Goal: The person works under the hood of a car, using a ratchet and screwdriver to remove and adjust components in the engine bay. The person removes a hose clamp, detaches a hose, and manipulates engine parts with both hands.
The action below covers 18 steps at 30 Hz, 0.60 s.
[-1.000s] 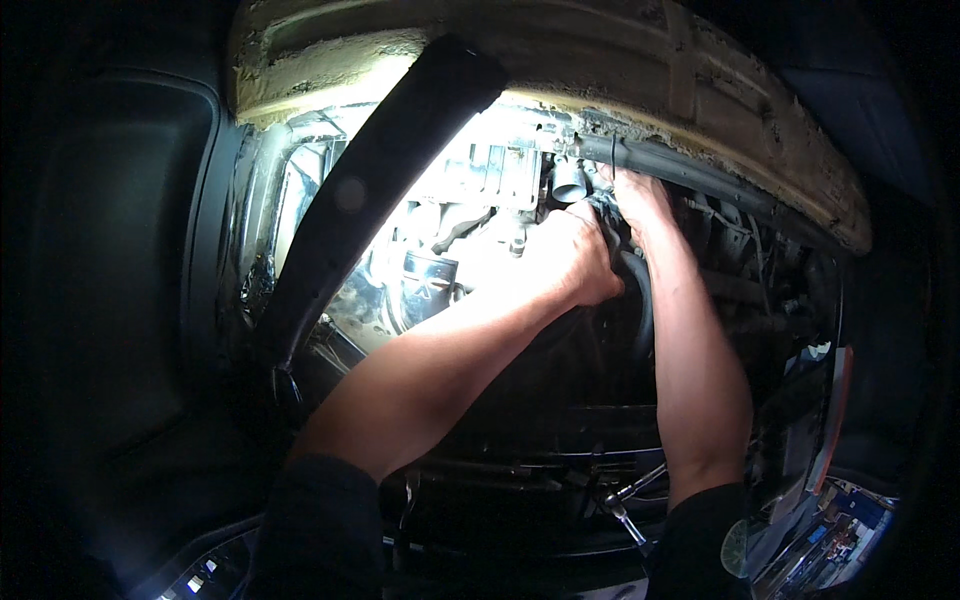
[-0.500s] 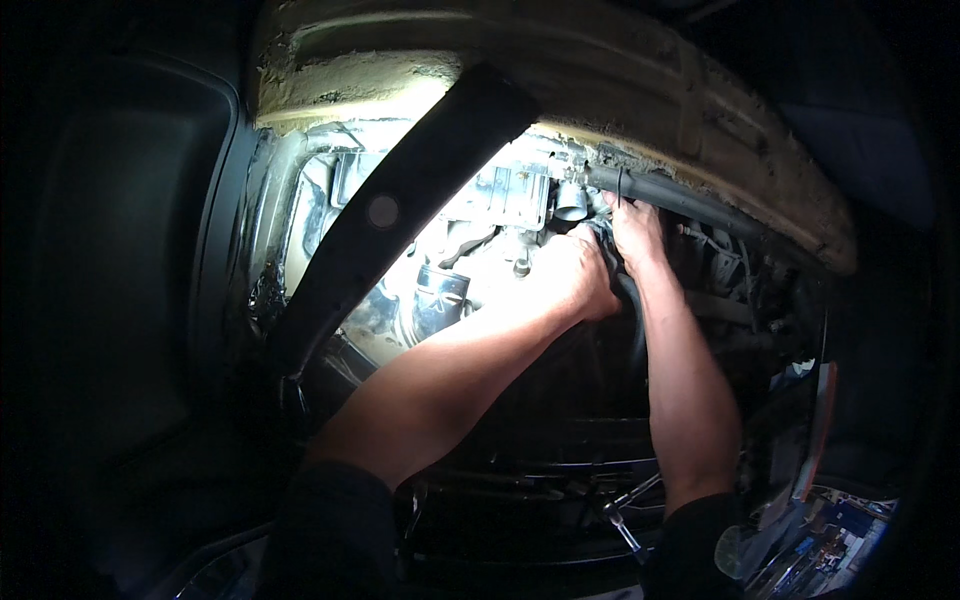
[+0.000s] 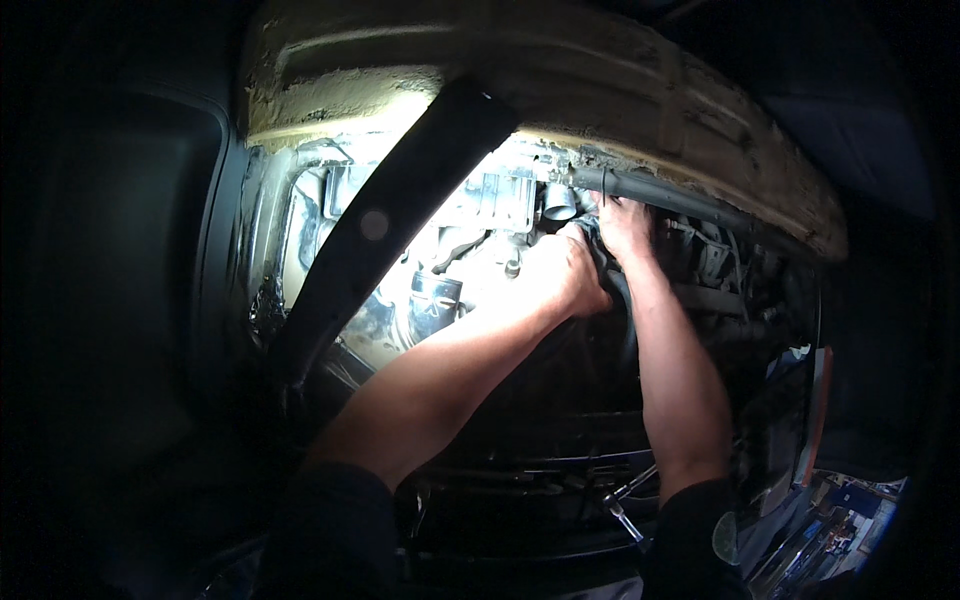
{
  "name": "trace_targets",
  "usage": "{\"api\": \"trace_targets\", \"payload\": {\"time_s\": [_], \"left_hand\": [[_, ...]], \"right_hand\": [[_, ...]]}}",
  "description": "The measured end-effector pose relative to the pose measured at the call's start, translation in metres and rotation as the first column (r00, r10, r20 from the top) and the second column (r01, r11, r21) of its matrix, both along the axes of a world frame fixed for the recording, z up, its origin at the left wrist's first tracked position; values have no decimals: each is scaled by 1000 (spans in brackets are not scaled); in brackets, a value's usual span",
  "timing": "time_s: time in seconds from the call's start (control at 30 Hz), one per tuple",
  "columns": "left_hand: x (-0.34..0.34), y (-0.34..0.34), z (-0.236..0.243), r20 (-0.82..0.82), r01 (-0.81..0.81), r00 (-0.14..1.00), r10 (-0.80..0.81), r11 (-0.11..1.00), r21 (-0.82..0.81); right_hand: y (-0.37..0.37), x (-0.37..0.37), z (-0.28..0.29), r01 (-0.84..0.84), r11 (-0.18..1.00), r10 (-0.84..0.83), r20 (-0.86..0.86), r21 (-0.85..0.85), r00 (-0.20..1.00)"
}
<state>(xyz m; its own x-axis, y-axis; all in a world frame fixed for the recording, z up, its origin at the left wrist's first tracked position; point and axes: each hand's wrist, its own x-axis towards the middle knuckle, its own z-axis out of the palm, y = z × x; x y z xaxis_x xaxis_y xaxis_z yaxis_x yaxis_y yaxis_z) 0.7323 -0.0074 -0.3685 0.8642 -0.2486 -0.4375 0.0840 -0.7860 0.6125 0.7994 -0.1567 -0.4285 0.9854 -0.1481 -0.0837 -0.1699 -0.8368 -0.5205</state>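
Observation:
Both arms reach up into a brightly lit engine bay. My left hand is closed, its fingers curled at a dark hose or cable; what lies inside the grip is hidden. Just to its right and a little higher, my right hand is also closed, its fingertips tucked in below a long dark pipe. Whatever those fingers hold is out of sight. A short grey open-ended tube sits just left of the right hand, above the left one. A thin dark tie hangs from the pipe.
A black bar slants across the opening on the left. Tan padded lining hangs overhead. A black hose with a clamp sits left of my left forearm. Below lie a ratchet wrench and, lower right, assorted tools.
The whole view has shifted slightly, so the scene sits a little farther left. Both hands stay at the same spot, and their grips look much the same.

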Motion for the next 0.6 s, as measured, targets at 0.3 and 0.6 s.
{"api": "trace_targets", "payload": {"time_s": [0.3,0.6], "left_hand": [[-1,4,1,29,42,999,-41,999,-28],[1,2,-11,89,75,993,-78,996,38]], "right_hand": [[4,-4,5,213,973,-205,-97,88,974],[-9,7,-3,132,888,-112,-72,441,991]]}}
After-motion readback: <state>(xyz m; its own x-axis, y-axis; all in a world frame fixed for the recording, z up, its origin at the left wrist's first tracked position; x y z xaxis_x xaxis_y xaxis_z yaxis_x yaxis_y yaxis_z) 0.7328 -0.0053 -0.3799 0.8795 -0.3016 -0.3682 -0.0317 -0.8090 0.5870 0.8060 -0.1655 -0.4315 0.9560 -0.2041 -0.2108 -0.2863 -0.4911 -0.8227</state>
